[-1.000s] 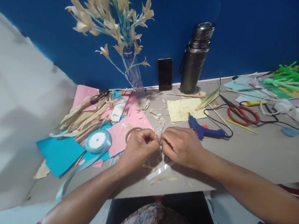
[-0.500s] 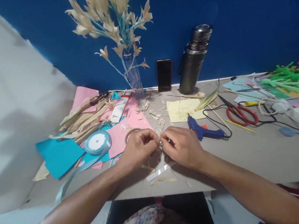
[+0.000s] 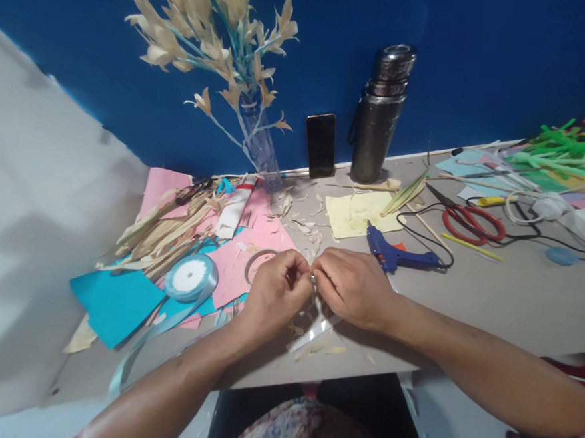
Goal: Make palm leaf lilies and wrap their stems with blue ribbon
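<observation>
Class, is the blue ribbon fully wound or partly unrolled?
Partly unrolled: a loose length trails from the spool, with more wound round it.

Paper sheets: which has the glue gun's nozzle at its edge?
The pale yellow sheet, beyond the right hand. The glue gun overlaps its near edge; pink sheets and teal sheets at left and light blue sheet at right lie apart.

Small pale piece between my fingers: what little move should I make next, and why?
Perhaps hold the small, pale, shiny piece in your left hand alone and ease your right hand slightly aside. Both hands pinch close together at it, and little of it shows in the head view, so opening that gap would probably help you check it.
</observation>
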A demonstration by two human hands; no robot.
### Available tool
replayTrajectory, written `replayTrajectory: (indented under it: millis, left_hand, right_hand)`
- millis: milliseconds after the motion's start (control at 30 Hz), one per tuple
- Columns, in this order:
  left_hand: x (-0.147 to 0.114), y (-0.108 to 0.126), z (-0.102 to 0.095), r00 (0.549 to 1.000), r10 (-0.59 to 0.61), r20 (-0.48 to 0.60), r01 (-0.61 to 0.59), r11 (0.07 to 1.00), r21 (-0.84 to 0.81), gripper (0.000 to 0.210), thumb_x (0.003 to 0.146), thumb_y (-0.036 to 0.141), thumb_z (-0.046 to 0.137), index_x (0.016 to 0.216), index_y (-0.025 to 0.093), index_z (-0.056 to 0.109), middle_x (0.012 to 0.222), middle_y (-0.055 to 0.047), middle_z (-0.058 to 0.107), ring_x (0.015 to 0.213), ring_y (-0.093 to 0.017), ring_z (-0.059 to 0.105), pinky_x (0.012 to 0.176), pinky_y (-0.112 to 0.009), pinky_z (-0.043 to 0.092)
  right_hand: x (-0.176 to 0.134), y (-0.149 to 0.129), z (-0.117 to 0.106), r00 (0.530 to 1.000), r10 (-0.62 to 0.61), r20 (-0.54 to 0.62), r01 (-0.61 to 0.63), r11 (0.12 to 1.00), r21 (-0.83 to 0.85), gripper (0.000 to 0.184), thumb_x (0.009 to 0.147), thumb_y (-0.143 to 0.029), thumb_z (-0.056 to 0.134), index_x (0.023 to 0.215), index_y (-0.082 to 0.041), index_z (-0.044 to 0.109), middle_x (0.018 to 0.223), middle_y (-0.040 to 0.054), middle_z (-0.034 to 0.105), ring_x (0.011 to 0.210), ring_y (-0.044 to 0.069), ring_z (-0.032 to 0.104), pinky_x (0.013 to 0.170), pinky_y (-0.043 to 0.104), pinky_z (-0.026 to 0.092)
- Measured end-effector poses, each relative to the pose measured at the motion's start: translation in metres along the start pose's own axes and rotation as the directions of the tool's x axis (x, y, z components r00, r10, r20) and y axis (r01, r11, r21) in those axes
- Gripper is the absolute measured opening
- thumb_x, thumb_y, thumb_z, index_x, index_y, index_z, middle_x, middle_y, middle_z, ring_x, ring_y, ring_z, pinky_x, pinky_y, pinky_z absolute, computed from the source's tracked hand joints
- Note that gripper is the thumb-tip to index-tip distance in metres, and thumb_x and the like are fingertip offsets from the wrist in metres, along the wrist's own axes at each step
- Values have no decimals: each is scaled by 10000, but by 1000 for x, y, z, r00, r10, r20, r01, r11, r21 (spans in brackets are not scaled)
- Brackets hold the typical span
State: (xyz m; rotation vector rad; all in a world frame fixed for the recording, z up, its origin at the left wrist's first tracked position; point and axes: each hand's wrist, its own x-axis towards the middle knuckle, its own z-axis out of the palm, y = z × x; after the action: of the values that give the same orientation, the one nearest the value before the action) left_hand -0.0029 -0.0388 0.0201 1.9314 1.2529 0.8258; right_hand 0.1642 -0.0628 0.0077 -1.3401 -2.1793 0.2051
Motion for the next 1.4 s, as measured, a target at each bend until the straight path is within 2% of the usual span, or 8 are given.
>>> replayTrajectory:
  millis: [100, 333, 667, 800, 900, 1033, 1167, 1400]
  left_hand:
    - [0, -2, 1, 1000, 11, 11, -11, 1000, -2, 117, 738, 134, 568, 638, 184, 532, 568, 50, 509, 536, -93, 466, 507, -208, 344]
    - [2, 0, -3, 964, -191, 185, 243, 916, -321, 37, 740, 172, 554, 711, 187, 540, 545, 53, 566, 467, -120, 584, 479, -220, 424]
    - [-2, 4, -2, 999, 2, -48, -7, 995, -103, 25, 773, 193, 645, 770, 170, 655, 742, -15, 673, 660, -128, 600, 592, -216, 465]
    - [0, 5, -3, 998, -70, -2, 68, 964, -256, 58, 775, 222, 686, 787, 166, 685, 745, -24, 691, 679, -140, 619, 620, -230, 484]
    - [4, 3, -5, 981, -162, 107, 193, 873, -448, 127, 744, 252, 751, 791, 157, 680, 729, -16, 681, 657, -131, 610, 619, -232, 480]
    - [8, 0, -6, 947, -195, 254, 316, 699, -642, 207, 711, 259, 816, 756, 157, 642, 675, 11, 641, 611, -97, 564, 592, -209, 433]
    - [8, -2, -6, 904, -135, 405, 412, 527, -743, 254, 720, 279, 826, 741, 157, 605, 677, -15, 660, 647, -116, 600, 619, -218, 427]
    - [11, -2, -9, 836, -80, 542, 521, 424, -741, 277, 717, 289, 840, 748, 156, 599, 695, -24, 651, 619, -136, 618, 640, -263, 460]
  right_hand:
    - [1, -1, -1, 999, 31, 27, -32, 999, 33, 195, 922, -158, 472, 774, -163, 599, 740, 52, 631, 679, 168, 532, 631, 294, 313]
    - [2, -4, -3, 990, 134, 35, -138, 965, 222, 199, 914, -143, 478, 742, -179, 572, 702, 13, 599, 653, 147, 522, 637, 271, 334]
    - [3, -2, -1, 981, 189, -32, -170, 936, 309, 152, 895, -153, 516, 772, -181, 601, 721, 10, 632, 661, 146, 557, 630, 260, 361]
    - [4, 0, 0, 976, 207, -67, -174, 927, 332, 130, 838, -133, 549, 723, -184, 579, 679, -7, 608, 621, 133, 527, 596, 251, 345]
    - [5, 0, -3, 977, 197, -84, -146, 899, 413, 148, 847, -133, 536, 718, -183, 586, 663, -17, 595, 619, 125, 522, 599, 245, 357]
    - [6, -2, -11, 967, 256, -1, -207, 785, 584, 180, 849, -143, 536, 680, -183, 583, 606, -40, 554, 576, 106, 496, 555, 223, 365]
    - [8, -1, -15, 945, 277, 174, -307, 566, 765, 179, 856, -177, 540, 694, -177, 617, 626, -20, 637, 582, 109, 573, 556, 215, 430]
    - [10, 1, -12, 917, 233, 325, -379, 250, 891, 194, 870, -284, 615, 720, -167, 650, 640, 16, 708, 587, 132, 668, 574, 243, 527]
